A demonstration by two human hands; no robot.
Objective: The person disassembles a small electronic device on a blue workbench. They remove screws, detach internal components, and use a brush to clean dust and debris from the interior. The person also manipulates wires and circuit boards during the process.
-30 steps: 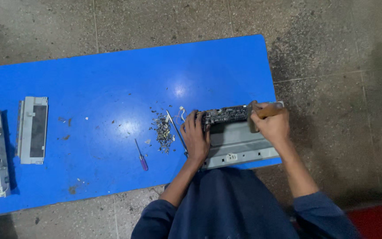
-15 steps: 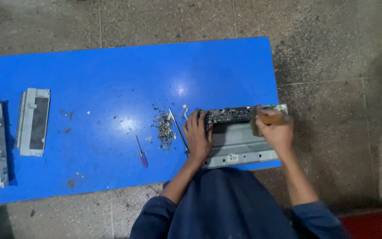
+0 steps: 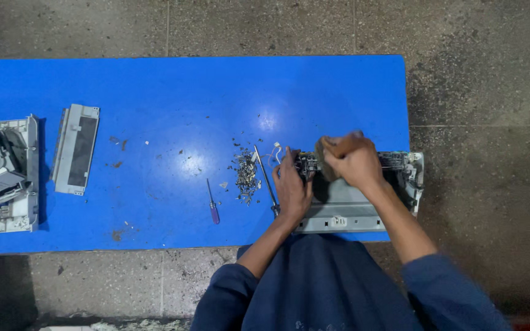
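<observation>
At the near edge of the blue table, right of centre: a grey machine part, flat, its right end jutting past the table's end. On its left end, the left hand, open, palm and fingers pressed down to pin it. Just beyond, over the part's dark far strip, the right hand, closed in a fist round a small brown block, blurred; hard to tell whether brush or pad. Looks like a rubbing or cleaning step along that far strip. Calls next for a firm hold from the left hand and short, level strokes, so as not to push the part off the table's end.

Left of the hands, a thin metal rod, a heap of small screws and scraps, then a purple-handled screwdriver. Well apart at the left, a grey panel and a stack of grey housings.
</observation>
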